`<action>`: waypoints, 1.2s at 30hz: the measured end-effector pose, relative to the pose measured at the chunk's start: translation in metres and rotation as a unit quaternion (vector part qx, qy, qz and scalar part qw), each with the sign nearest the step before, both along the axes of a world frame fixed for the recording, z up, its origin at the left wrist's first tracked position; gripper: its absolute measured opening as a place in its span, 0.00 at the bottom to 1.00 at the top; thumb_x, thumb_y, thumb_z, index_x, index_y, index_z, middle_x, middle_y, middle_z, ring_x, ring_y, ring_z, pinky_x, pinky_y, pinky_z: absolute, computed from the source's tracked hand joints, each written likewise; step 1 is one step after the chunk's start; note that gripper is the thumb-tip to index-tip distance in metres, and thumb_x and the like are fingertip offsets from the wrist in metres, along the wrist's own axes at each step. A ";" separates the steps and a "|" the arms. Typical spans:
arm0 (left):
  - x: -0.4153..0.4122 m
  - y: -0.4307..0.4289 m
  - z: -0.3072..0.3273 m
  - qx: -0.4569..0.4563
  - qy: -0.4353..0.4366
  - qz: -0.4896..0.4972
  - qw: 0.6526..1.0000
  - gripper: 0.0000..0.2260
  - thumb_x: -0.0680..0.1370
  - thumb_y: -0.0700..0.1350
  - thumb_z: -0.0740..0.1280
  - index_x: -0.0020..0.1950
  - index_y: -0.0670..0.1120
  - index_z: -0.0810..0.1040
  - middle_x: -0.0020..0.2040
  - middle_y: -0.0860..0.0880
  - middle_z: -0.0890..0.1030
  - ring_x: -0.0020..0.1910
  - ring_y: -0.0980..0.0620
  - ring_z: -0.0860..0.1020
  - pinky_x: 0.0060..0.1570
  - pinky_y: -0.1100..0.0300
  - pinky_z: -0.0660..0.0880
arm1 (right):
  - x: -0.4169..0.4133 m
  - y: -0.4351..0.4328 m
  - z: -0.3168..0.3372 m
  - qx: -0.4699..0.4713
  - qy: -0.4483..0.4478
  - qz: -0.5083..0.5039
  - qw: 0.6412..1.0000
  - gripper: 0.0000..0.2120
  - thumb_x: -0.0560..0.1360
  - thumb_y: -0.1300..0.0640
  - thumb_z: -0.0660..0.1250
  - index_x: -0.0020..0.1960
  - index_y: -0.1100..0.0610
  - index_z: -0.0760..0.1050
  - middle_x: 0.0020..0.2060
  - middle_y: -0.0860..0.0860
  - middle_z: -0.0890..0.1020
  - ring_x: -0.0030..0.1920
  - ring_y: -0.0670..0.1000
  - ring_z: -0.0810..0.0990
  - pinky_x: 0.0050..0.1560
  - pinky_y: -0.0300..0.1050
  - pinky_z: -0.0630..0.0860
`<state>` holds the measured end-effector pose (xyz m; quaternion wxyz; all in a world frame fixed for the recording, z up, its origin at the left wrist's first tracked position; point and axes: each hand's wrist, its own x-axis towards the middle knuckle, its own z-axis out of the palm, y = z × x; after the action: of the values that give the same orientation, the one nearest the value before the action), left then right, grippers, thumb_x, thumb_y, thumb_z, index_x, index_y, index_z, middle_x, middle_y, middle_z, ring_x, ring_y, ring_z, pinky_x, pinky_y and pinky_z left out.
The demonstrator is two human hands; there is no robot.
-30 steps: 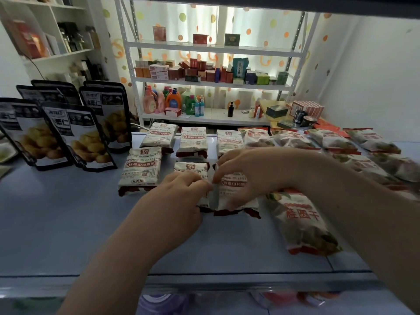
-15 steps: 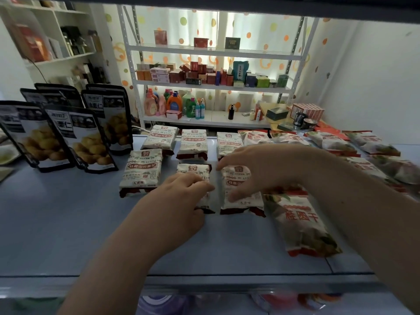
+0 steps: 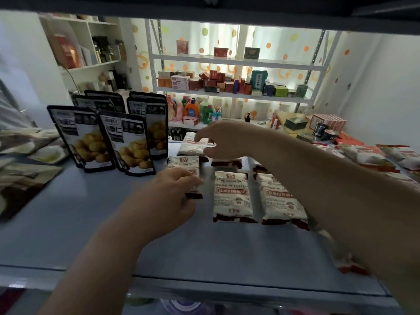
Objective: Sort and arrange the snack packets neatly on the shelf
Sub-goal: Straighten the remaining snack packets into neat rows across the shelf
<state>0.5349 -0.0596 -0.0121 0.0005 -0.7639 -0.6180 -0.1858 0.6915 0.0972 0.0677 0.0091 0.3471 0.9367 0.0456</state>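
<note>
Cream red-edged packet [image 3: 184, 165] pinched by left hand [image 3: 169, 198]; right hand [image 3: 223, 142], seemingly unclenched, hovers behind.

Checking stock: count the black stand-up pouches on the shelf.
4 black pouches, upright at left: two in front, two behind. More may hide behind.

I see free shelf [image 3: 68, 223] surface at front left. The standing black pouches [image 3: 127, 144] block the back left, and the white packets [image 3: 231, 196] fill the middle.
</note>
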 end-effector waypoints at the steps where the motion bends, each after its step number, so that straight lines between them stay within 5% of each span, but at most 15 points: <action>1: -0.001 0.000 -0.001 0.001 0.003 -0.009 1.000 0.23 0.75 0.50 0.67 0.69 0.60 0.71 0.68 0.59 0.69 0.67 0.55 0.68 0.60 0.60 0.70 | -0.009 0.006 -0.002 -0.005 -0.007 -0.009 1.000 0.23 0.80 0.50 0.62 0.74 0.45 0.66 0.67 0.50 0.75 0.63 0.52 0.75 0.61 0.49 0.73; 5: -0.006 -0.004 -0.001 0.006 0.024 -0.044 0.999 0.23 0.75 0.47 0.65 0.70 0.59 0.70 0.70 0.56 0.69 0.68 0.54 0.65 0.64 0.62 0.63 | -0.032 0.028 -0.012 -0.047 -0.054 -0.053 0.996 0.28 0.79 0.58 0.59 0.76 0.41 0.61 0.74 0.51 0.68 0.70 0.54 0.69 0.69 0.52 0.68; 11: -0.008 -0.015 0.000 0.033 0.036 -0.082 0.995 0.22 0.77 0.45 0.63 0.70 0.60 0.70 0.69 0.57 0.70 0.68 0.53 0.63 0.65 0.60 0.65 | -0.041 0.037 -0.023 -0.090 -0.037 -0.060 0.993 0.23 0.79 0.57 0.59 0.71 0.38 0.70 0.71 0.49 0.72 0.65 0.51 0.73 0.58 0.43 0.68; 17: -0.009 -0.020 -0.003 0.034 0.030 -0.105 0.994 0.24 0.76 0.45 0.64 0.71 0.60 0.69 0.70 0.57 0.69 0.70 0.53 0.61 0.66 0.56 0.69 | -0.042 0.035 -0.026 -0.115 0.000 -0.065 0.991 0.22 0.80 0.55 0.59 0.69 0.35 0.71 0.70 0.46 0.73 0.64 0.49 0.74 0.63 0.45 0.69; 36: -0.011 -0.027 -0.003 0.053 0.026 -0.109 0.992 0.23 0.75 0.50 0.63 0.70 0.61 0.69 0.68 0.57 0.70 0.68 0.53 0.63 0.64 0.55 0.71 | -0.001 -0.036 0.003 -0.036 0.021 -0.081 0.996 0.19 0.81 0.50 0.60 0.72 0.43 0.70 0.69 0.45 0.74 0.65 0.48 0.73 0.64 0.44 0.68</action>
<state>0.5235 -0.0862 -0.0154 0.0365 -0.8303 -0.5201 -0.1969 0.6902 0.0609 0.0703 0.0054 0.4220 0.9066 0.0032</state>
